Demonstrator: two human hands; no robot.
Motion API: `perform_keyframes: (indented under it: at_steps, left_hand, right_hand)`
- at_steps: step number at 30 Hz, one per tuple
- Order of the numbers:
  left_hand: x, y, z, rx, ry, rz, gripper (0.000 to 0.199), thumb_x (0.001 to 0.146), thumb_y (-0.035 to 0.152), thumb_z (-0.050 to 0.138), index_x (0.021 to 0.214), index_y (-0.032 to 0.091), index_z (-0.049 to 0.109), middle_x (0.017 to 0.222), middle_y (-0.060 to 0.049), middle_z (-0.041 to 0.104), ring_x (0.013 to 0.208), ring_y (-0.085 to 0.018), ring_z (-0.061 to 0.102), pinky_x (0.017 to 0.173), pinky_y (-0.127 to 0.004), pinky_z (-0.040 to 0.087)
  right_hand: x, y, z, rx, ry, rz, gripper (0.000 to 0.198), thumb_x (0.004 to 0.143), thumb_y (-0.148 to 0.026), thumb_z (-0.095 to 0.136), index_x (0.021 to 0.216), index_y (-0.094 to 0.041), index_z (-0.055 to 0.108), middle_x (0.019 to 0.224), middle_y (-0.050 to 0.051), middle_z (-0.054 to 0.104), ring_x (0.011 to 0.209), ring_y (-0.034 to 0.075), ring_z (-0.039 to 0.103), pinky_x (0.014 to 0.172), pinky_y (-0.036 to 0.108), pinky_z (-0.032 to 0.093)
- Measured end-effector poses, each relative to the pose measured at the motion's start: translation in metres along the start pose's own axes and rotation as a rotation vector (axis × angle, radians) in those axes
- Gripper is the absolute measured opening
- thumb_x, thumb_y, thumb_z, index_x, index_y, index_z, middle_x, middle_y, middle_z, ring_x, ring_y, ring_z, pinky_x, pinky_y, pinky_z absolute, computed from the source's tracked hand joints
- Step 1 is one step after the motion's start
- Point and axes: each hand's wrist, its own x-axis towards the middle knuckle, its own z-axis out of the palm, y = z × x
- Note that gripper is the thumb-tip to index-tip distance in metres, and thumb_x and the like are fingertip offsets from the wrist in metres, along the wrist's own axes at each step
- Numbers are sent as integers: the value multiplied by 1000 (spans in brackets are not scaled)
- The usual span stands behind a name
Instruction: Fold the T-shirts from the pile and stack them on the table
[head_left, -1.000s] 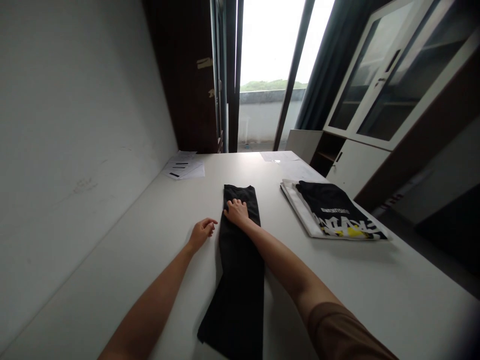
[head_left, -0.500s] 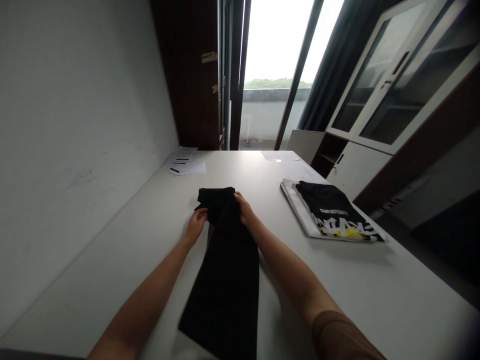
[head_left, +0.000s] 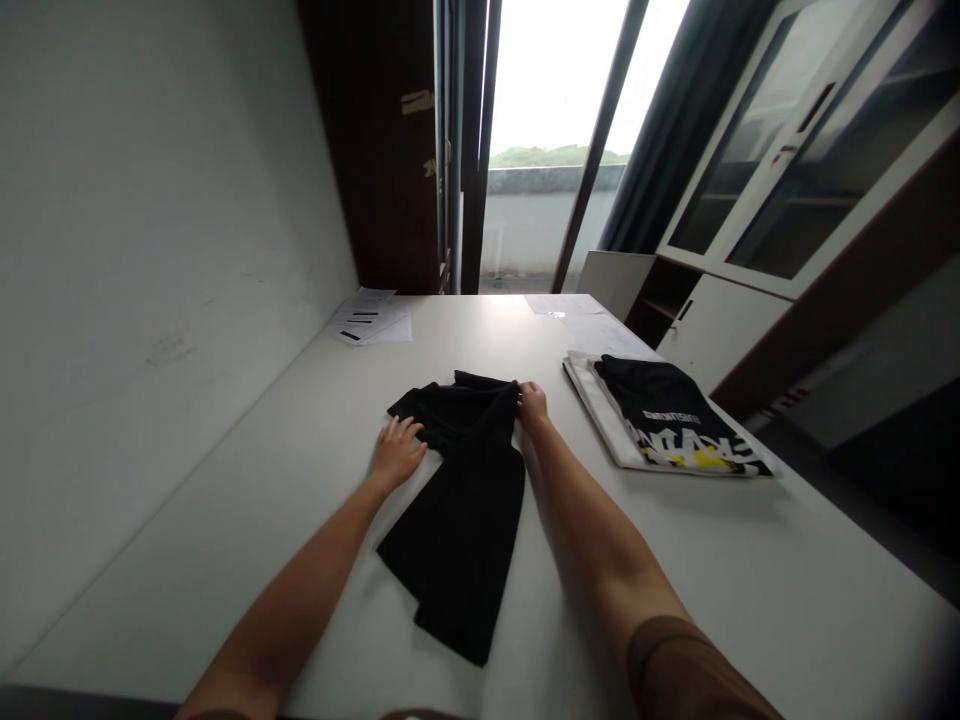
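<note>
A black shirt (head_left: 465,520) lies partly folded on the white table in front of me, its lower end pointing towards me. Its far part is bunched and spread out to the left. My right hand (head_left: 532,402) pinches the shirt's far right corner. On the left, my left hand (head_left: 399,452) rests with fingers spread against the edge of the bunched part, palm down. Some of the right fingers are hidden behind the cloth.
To the right lies a stack of folded clothes (head_left: 607,425), a black printed one on top. Paper sheets (head_left: 386,322) lie by the wall at the far left, and more sheets (head_left: 570,308) at the far edge. A wall (head_left: 172,350) borders the table's left side.
My right hand has moved to the right, drawing the shirt's far corner along. The near end has slid away from me and the far part has spread wider. My left fingers have opened out.
</note>
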Motion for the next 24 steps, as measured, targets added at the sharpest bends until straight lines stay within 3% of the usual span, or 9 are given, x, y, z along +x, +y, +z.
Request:
perform_keyframes:
  at_steps: [3, 5, 8, 10, 13, 16, 19, 22, 24]
  left_hand:
    - [-3, 5, -2, 45, 17, -20, 44, 96, 37, 61, 137, 22, 62, 154, -12, 51, 150, -38, 32, 121, -63, 25]
    - [-4, 11, -5, 34, 16, 56, 46, 96, 35, 61, 139, 21, 60, 155, -13, 49, 149, -37, 34, 122, -61, 25]
    - [-5, 20, -10, -34, -67, 251, 49, 96, 27, 60, 144, 26, 56, 155, -8, 50, 148, -30, 38, 124, -56, 26]
    - [-5, 24, -12, -72, -124, 327, 48, 95, 22, 59, 143, 29, 57, 152, -6, 54, 144, -27, 43, 123, -55, 28]
    - [-5, 27, -14, -115, -121, 334, 39, 94, 20, 61, 132, 26, 64, 144, -7, 59, 135, -26, 52, 120, -49, 36]
    - [-4, 27, -15, -138, -75, 293, 23, 92, 21, 64, 114, 24, 71, 133, -7, 64, 125, -25, 58, 113, -45, 43]
    - [-4, 27, -17, -125, -40, 220, 11, 92, 21, 63, 100, 24, 70, 122, -6, 66, 115, -25, 60, 108, -44, 45]
    - [-3, 26, -18, -119, -27, 156, 8, 93, 22, 61, 94, 24, 68, 118, -6, 66, 113, -25, 60, 106, -42, 46]
    - [-3, 25, -18, -108, -19, 123, 6, 92, 24, 62, 93, 23, 68, 118, -7, 66, 113, -26, 59, 105, -42, 45]
  right_hand:
    - [3, 1, -11, -202, 211, -140, 14, 82, -38, 54, 77, -25, 51, 75, 1, 59, 74, 20, 56, 68, 32, 49]
    - [2, -3, -6, -403, 237, -325, 13, 85, -36, 53, 81, -24, 58, 85, 5, 66, 84, 22, 59, 80, 35, 51]
    - [-8, -10, 11, -589, -22, -550, 20, 91, -34, 51, 92, -24, 68, 101, 7, 72, 100, 24, 62, 93, 38, 49]
    - [-18, -14, 25, -679, -237, -607, 22, 94, -32, 52, 101, -26, 72, 105, 5, 74, 102, 23, 64, 95, 36, 48]
    - [-32, -15, 41, -871, -517, -544, 24, 96, -33, 55, 108, -29, 75, 95, 2, 76, 88, 21, 68, 83, 30, 49]
    - [-40, -14, 49, -1115, -641, -452, 21, 95, -42, 61, 95, -28, 76, 85, 3, 75, 81, 21, 69, 73, 29, 46]
    - [-43, -13, 52, -1187, -628, -359, 32, 79, -57, 77, 76, -26, 69, 73, 3, 70, 75, 23, 67, 66, 29, 43]
    - [-50, -6, 56, -988, -581, -346, 48, 57, -60, 91, 64, -26, 57, 57, 0, 58, 70, 24, 64, 66, 30, 42]
    - [-61, 2, 62, -840, -548, -388, 50, 52, -52, 94, 63, -26, 53, 55, -1, 55, 72, 25, 64, 68, 31, 42]
